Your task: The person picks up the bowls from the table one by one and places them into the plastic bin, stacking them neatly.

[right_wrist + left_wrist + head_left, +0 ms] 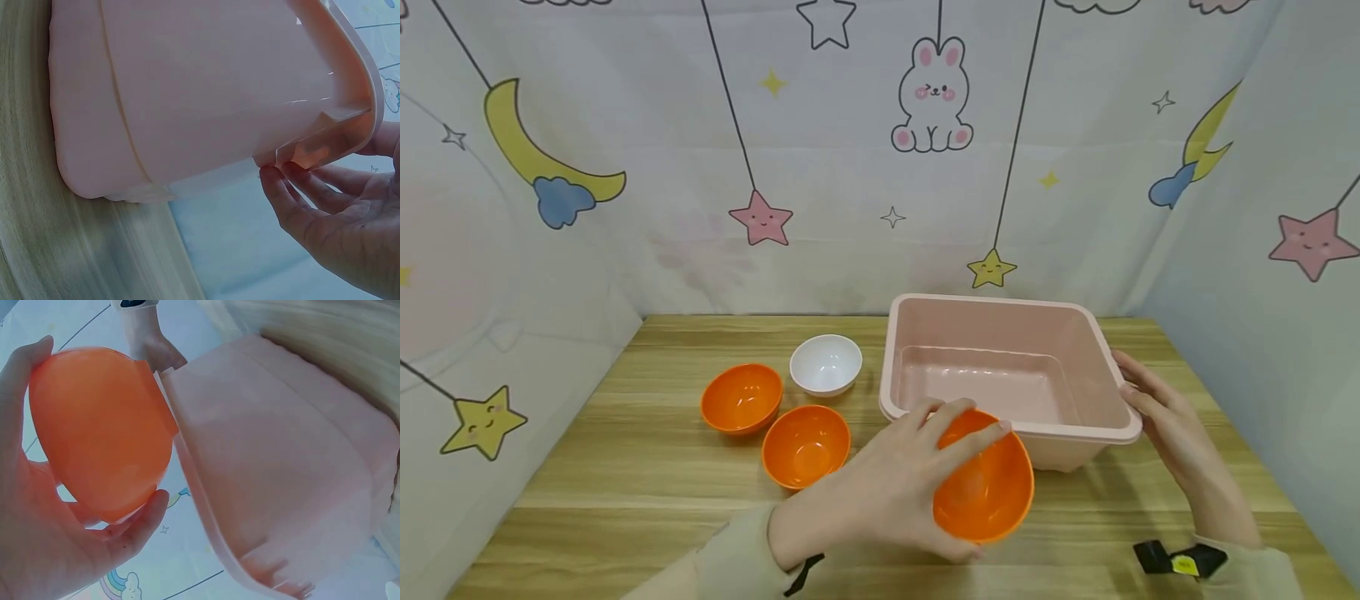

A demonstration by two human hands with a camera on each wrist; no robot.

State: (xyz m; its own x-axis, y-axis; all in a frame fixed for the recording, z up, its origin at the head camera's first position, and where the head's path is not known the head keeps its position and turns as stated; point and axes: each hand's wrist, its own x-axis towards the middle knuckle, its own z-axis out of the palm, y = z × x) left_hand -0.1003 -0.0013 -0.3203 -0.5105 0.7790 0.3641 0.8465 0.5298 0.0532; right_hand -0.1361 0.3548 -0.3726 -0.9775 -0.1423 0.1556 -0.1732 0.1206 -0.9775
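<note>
My left hand (895, 483) grips an orange bowl (992, 492) by its rim, in front of the near side of a pink plastic basin (1060, 454). In the left wrist view the thumb and fingers spread around the smooth outside of that bowl (103, 431). The bowl is tilted and overlaps the basin's near rim in the head view. At the basin's right end, my right hand (1172, 429) holds the rim. Up close in the right wrist view, the fingertips (272, 181) curl under the lip. The basin's visible floor is bare.
Left of the basin, two more orange bowls, one farther back (742, 400) and one nearer (806, 447), stand beside a white bowl (825, 367). All rest upright on the wood-grain table (647, 492). A printed cloth (835, 150) hangs behind and along both sides.
</note>
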